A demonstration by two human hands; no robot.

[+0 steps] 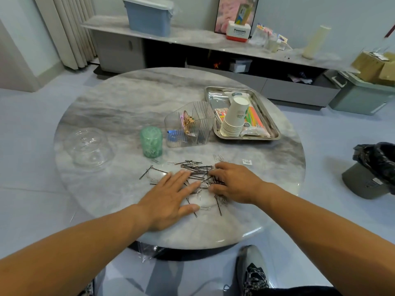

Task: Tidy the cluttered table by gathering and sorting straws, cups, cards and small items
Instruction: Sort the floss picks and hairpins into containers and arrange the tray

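Hairpins (193, 170) and a few paper clips, too tangled to count, lie scattered on the round table (119, 99) nearer the person than the divided clear organizer (189, 127). Gathering small items seems the step in hand. Left of the heap, the left hand (171, 195) presses flat, fingers straight, grasping nothing; the right hand (233, 182) curls over the pins, apparently raking them, though a real pinch cannot be told. Next move: bunch, lift, drop into one compartment. One green jar (151, 142), one cup stack (234, 116), one tray (275, 133).
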